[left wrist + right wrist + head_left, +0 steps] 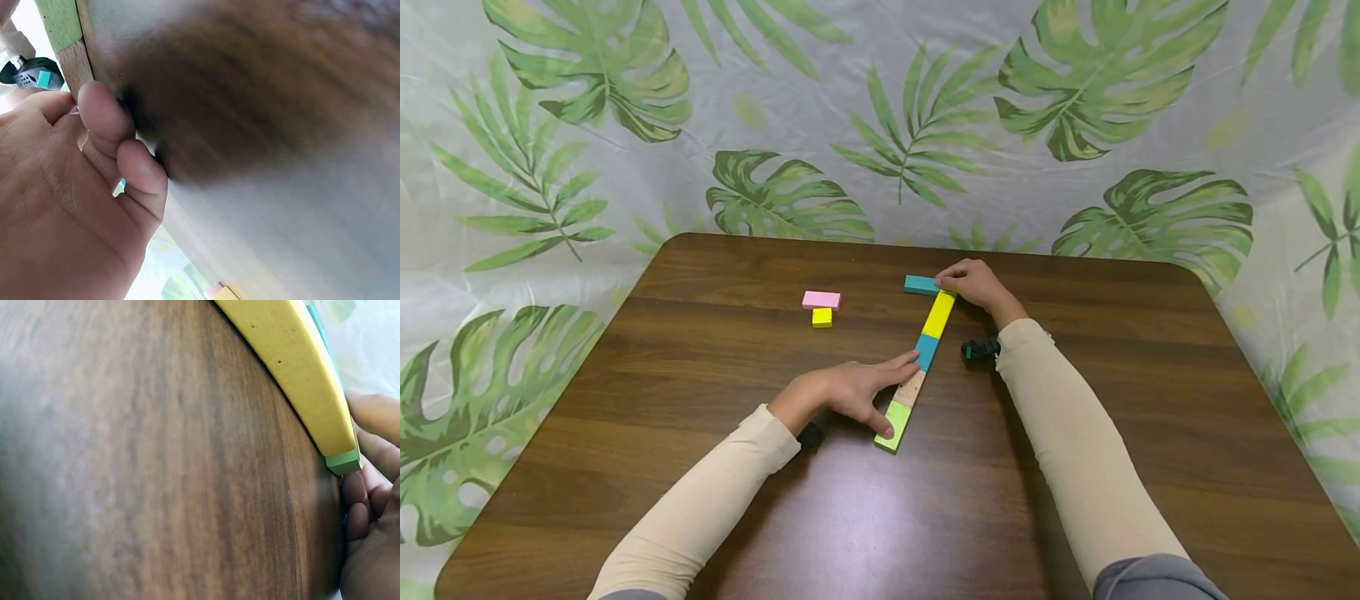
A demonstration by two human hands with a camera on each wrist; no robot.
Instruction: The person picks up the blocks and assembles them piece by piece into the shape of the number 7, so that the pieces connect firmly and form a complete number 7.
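A slanting row of flat blocks lies on the table: a lime green block (892,427) at the near end, a bare wood block (910,389), a blue block (928,352) and a yellow block (939,314). My left hand (857,389) spreads along the row, thumb on the lime block and fingertips at the blue block. At the far end my right hand (977,286) has its fingers bent around a small green block (344,462), which touches the yellow block's end. A teal block (921,285) lies crosswise beside those fingers, its right end partly hidden.
Left of the row, a pink block (822,300) lies just behind a small yellow block (822,318). A black wrist device (979,350) shows by the right cuff. The brown wooden table (700,350) ends at a leaf-patterned curtain (790,108).
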